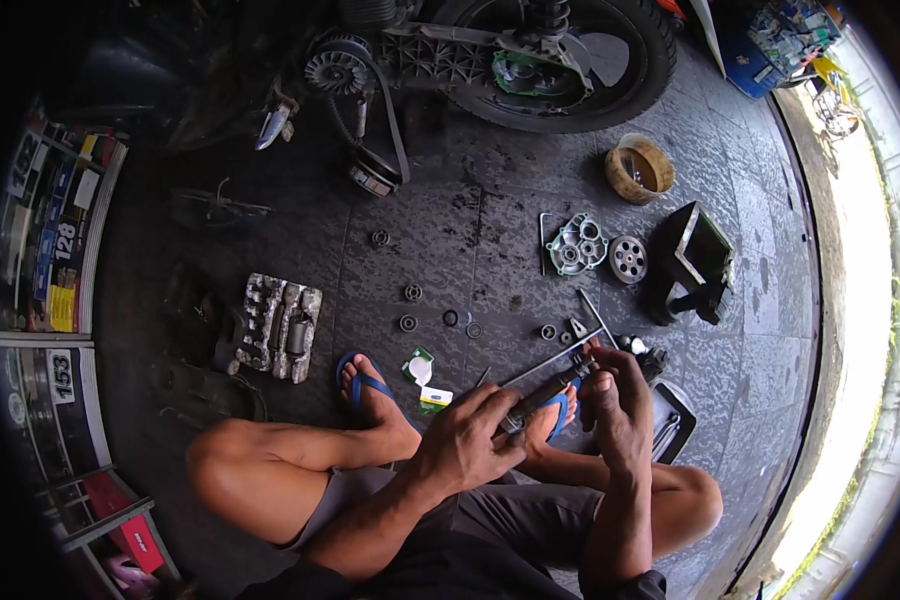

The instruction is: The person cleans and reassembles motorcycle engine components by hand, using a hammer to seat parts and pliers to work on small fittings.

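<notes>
Above my lap, my left hand [470, 440] is closed around the near part of a dark cylindrical metal tool [545, 399] with a shiny near end. My right hand [618, 405] has its thumb and fingers closed at the tool's far end, where the fingers partly hide it. The tool is tilted, its far end to the right. Just beyond the hands, a long T-handle wrench [550, 366] lies on the floor. A small opened green-and-white packet [420, 368] and a yellow-white box [435, 399] lie left of the tool, near my left hand.
Several bearings [413, 293] lie ahead on dark tiles. A gear housing cover [577, 245], a holed disc [628, 260], a tub [640, 170] and a dark box [703, 260] stand right. A slotted tool case [278, 328] lies left. A motorcycle wheel [660, 70] is beyond; a tray [685, 430] of wrenches is near right.
</notes>
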The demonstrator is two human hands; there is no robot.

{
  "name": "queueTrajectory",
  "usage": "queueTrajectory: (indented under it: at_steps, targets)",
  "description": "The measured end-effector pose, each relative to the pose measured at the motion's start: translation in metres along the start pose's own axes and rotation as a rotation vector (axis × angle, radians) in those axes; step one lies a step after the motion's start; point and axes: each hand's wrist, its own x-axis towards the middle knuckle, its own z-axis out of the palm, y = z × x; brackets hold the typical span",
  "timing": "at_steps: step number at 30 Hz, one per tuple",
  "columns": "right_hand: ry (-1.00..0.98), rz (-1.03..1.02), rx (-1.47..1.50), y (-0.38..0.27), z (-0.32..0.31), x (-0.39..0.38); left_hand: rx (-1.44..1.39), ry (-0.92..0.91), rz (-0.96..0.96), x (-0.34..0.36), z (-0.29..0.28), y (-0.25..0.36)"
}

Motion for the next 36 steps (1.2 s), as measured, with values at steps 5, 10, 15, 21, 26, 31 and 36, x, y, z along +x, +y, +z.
queueTrajectory:
  at_steps: [5,10,15,21,26,31,36]
  targets:
    - [-0.100,0.066,0.044,0.005,-0.003,0.001,-0.016,0.002,0.136,0.003,0.005,-0.006]
    - [-0.044,0.009,0.239,0.013,-0.004,-0.006,-0.441,0.007,0.041,0.003,0.010,-0.020]
    - [-0.078,-0.008,0.215,0.012,-0.007,-0.018,-0.783,0.013,-0.195,-0.005,0.008,-0.019]
    - [-0.218,0.316,-0.066,0.001,-0.036,-0.044,-0.495,-0.162,-0.139,-0.016,-0.021,-0.008]
    - [-0.299,0.088,-0.202,0.003,-0.043,-0.048,-0.579,-0.165,-0.151,-0.014,-0.021,-0.002]
    - [-0.285,0.035,-0.089,-0.002,-0.043,-0.047,-0.604,-0.200,-0.258,-0.013,-0.026,0.001]
    - [-0.467,0.198,-0.273,-0.006,-0.051,-0.045,-0.596,-0.175,-0.173,-0.014,-0.027,-0.003]
